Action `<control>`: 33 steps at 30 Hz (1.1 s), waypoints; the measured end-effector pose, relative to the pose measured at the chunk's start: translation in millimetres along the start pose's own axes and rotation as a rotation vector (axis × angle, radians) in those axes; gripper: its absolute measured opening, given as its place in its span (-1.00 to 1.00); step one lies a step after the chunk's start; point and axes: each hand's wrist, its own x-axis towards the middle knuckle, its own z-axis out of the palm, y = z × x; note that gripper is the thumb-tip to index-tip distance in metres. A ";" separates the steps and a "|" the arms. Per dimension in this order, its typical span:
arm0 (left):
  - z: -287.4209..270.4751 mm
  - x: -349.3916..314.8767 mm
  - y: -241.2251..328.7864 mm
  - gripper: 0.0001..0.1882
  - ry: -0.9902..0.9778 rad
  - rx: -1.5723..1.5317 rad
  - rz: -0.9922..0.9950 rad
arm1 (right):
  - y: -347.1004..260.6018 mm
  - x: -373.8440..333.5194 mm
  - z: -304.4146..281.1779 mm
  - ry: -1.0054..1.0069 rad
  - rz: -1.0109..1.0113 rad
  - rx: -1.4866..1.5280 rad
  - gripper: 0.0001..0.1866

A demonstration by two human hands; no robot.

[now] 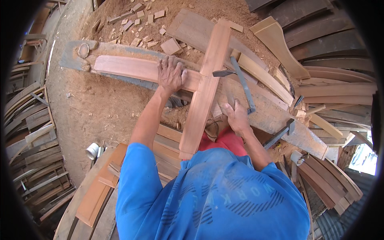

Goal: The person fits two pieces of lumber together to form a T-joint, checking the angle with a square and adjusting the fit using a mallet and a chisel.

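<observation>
My left hand (172,75) lies spread on a reddish-brown wooden rail (128,67), pressing near its right part. The rail meets a longer upright wooden piece (206,86) at a joint, and together they form a cross-like shape. My right hand (237,117) is closed around the handle of a hammer (225,73). Its dark head is beside the joint, close to the right edge of the upright piece. Whether the head touches the wood I cannot tell. Under the pieces runs a worn plank bench (272,110).
A blue-grey metal bar (243,86) stands across the bench right of the joint. Offcuts (151,19) and sawdust cover the ground beyond. Curved boards (336,88) are stacked at the right, more timber (38,140) at the left. A white cup (92,151) stands near my left elbow.
</observation>
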 end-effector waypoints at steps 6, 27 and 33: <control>-13.6 6.2 25.8 -0.19 -0.247 -0.103 0.101 | 13.9 -11.3 -14.9 0.008 0.039 0.079 -0.45; 6.0 -19.6 -4.2 -0.53 0.085 0.043 0.094 | -16.5 21.9 25.4 -0.167 -0.143 -0.350 -0.65; 1.0 -16.1 -5.0 -0.53 0.034 0.017 0.052 | -74.7 -2.6 -12.9 0.098 -0.598 0.102 -0.68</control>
